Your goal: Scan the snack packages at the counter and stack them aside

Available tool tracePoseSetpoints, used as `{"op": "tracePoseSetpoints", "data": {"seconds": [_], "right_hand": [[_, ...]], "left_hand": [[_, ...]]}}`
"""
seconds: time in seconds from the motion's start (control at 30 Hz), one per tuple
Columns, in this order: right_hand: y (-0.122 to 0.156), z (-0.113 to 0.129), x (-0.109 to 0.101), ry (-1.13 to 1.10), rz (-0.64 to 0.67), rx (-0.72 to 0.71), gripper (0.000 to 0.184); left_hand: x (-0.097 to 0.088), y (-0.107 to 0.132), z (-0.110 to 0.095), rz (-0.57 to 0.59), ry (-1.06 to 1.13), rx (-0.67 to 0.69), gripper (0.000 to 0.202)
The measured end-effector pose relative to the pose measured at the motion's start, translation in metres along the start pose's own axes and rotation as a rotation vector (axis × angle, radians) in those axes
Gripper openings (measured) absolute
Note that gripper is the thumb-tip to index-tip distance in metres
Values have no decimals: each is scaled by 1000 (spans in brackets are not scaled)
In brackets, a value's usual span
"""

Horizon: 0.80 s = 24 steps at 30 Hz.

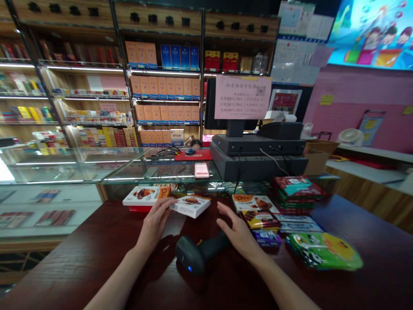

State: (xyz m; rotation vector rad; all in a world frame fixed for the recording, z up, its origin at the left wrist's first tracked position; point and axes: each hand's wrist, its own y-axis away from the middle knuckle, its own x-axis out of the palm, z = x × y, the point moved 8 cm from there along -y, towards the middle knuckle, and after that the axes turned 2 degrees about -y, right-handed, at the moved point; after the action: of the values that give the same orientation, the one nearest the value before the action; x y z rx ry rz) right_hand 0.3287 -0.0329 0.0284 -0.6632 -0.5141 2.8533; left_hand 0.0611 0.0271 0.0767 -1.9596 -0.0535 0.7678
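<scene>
Behind a glass display counter (64, 165), wooden shelves (163, 112) hold rows of orange and blue cartons (the labels are too small to read). On the glass sit a red mat (192, 155) and a blurred pink card (201, 170). A black till base (258, 157) carries a monitor (211, 103) with a pink printed notice (242, 97) fixed over it, and a black receipt printer (280, 130) stands just beside that. Further right are a cardboard box (316, 157), a small white fan (351, 137) on a white ledge (364, 157), a pink wall (364, 94) and a bright cartoon poster (371, 34).
</scene>
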Motion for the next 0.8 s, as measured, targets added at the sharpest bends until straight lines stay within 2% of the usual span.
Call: {"op": "tracePoseSetpoints", "data": {"seconds": [0.13, 0.23, 0.33, 0.4, 0.57, 0.8], "right_hand": [[-4, -20, -2, -145, -72, 47, 58], [-6, -30, -2, -302, -110, 109, 71], [-7, -30, 0, -439, -108, 174, 86], [-7, -25, 0, -487, -96, 200, 90], [-6, -9, -4, -514, -91, 192, 84], [-3, -1, -8, -542, -95, 218, 70]], "left_hand": [[-6, -3, -9, -45, 22, 17, 26], [-8, -5, -13, -49, 21, 4, 25], [-9, -6, -14, -60, 16, -35, 25], [-11, -6, -13, -80, 19, -56, 25], [-12, -4, -7, -104, 9, -102, 25], [-11, -3, -2, -129, 9, -107, 27]]}}
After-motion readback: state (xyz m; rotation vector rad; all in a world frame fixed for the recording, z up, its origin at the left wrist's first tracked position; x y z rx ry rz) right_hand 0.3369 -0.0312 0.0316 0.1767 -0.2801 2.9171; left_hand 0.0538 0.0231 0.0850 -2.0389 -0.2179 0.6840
